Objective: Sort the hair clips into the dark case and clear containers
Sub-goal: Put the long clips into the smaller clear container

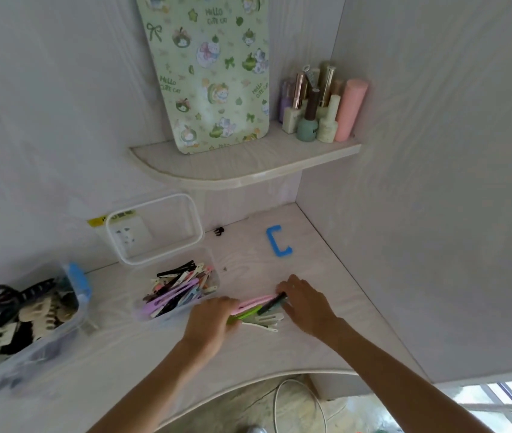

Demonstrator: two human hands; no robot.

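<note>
— Grip?
— Both hands on one item: loose bundle of hair clips (pixel 256 310), pink, green, white and dark, lying on the desk (pixel 326 260). Left hand (pixel 209 320) curls over the bundle's near end; right hand (pixel 303 303) presses flat fingers against its far end. I am squaring the clips together.

— Step in hand?
— Gathering, I judge. Next move calls for a firm pinch on the whole bundle, then a lift leftward to the clear container (pixel 176 292) just left of the bundle.

— Containers?
— Entry one: that clear container, lid (pixel 154 228) open and standing behind it, holds flat snap clips, lilac, pink, black, white. Entry two: larger clear tub (pixel 26 320), well left of the bundle, blue latch, holds claw clips, black and cream. Dark case: not seen.

— Strays?
— One small black claw clip (pixel 218 231) and a blue latch piece (pixel 278 242), beyond the bundle.
</note>
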